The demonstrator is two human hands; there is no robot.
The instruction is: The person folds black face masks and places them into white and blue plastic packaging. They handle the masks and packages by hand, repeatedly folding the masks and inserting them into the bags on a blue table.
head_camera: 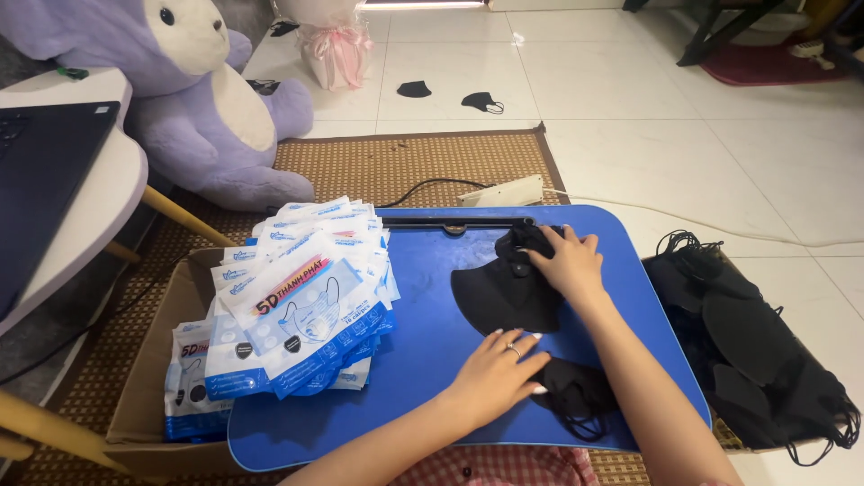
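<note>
1. Head view: right hand (569, 259) lies flat, fingers spread, pressing the stack of black masks (506, 292) at mid blue lap table (423, 342); nothing gripped.
2. Left hand (493, 371) palm-down, fingers loosely open, touching a second black mask pile (576, 391) near the front edge.
3. Packaged masks (301, 301) are heaped at the table's left.

packets (301, 306) left on tray (423, 333), masks (508, 292) right
</note>
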